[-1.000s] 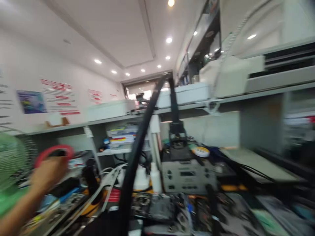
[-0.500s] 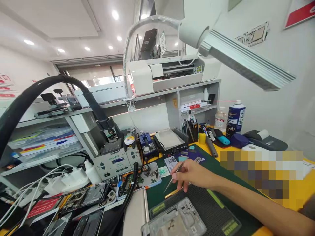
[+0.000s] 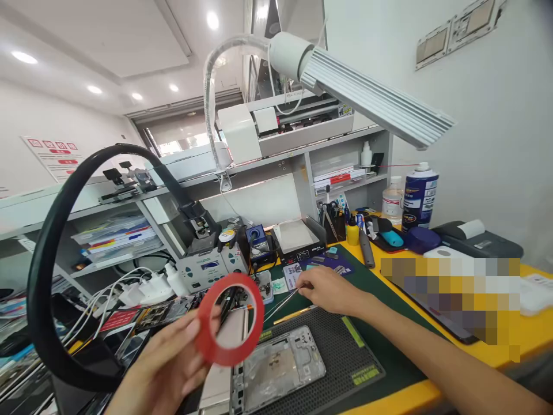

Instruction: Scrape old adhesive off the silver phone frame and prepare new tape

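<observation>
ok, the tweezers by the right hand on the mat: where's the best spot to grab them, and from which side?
Probably the rear end of the tweezers, the part nearest the right hand. They lie low along the green mat, thin tips pointing left toward the parts tray, so come from above and the right, pinching across the two flat blades. The left hand is busy with the red tape roll.

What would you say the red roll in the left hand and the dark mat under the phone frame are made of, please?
Red tape roll: seemingly thin glossy plastic film, wound in a narrow ring. Mat: probably rubber or silicone, matte black with a fine grid texture. Left hand holds the roll.
</observation>
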